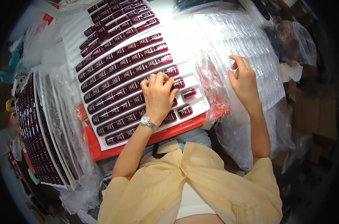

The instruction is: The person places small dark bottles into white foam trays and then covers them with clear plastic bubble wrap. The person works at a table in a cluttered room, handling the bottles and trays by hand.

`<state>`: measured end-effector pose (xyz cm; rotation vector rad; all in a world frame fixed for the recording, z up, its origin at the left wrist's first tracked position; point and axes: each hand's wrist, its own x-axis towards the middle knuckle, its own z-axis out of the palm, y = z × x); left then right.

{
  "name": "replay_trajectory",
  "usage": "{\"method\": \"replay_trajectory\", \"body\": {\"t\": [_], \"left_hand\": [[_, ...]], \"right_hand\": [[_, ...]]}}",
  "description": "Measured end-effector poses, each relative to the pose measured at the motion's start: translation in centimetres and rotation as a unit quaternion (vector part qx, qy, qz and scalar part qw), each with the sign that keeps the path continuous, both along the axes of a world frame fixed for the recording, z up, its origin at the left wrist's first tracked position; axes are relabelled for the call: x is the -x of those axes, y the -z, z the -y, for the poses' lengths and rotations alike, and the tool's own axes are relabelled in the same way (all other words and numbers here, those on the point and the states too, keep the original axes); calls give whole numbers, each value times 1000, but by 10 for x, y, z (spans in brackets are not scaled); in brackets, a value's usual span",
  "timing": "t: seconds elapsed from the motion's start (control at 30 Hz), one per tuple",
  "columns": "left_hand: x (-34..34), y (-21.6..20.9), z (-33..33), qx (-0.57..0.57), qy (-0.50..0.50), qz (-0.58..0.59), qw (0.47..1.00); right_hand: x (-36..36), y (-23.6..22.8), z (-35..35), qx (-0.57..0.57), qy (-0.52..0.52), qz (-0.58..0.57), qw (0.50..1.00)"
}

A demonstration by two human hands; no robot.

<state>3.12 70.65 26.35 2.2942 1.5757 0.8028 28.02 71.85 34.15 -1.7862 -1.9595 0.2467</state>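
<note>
Small dark red, glossy cylinders with pale print, like little bottles [119, 89], lie end to end in rows on a white ridged tray [199, 100]. My left hand [158, 97], with a metal watch on its wrist, is bent down over the nearer rows at their right end. Its fingers curl onto the cylinders, and the palm hides what is under them. To the right, my right hand [244, 78] hovers at the left edge of a layer of clear plastic pieces [251, 48]. Its thumb and forefinger are apart, and nothing shows between them.
A red surface [165, 132] lies under the tray. Crumpled clear film [210, 82] sits between the tray and the clear pieces. On the left stand stacked trays [35, 130] of dark red cylinders, wrapped in plastic. Cardboard boxes [315, 112] are at the far right.
</note>
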Motion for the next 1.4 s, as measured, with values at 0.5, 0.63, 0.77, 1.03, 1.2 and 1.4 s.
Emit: {"method": "replay_trajectory", "body": {"t": [0.5, 0.63, 0.77, 1.03, 1.2, 1.4], "left_hand": [[-12, -19, 13, 99, 6, 326, 940], [-10, -4, -6, -4, 5, 153, 988], [-28, 0, -15, -5, 4, 16, 1000], [6, 0, -35, -31, -5, 59, 998], [17, -13, -25, 147, 217, 346, 901], [6, -5, -30, 31, 60, 198, 978]], "right_hand": [[69, 17, 31, 14, -57, -256, 965], [34, 1, 12, 18, -27, -206, 978], [5, 7, -21, -100, -5, 204, 974], [21, -8, -23, 118, -42, -336, 934], [46, 1, -11, 294, -151, -448, 831], [32, -1, -29, 103, -39, -68, 992]]}}
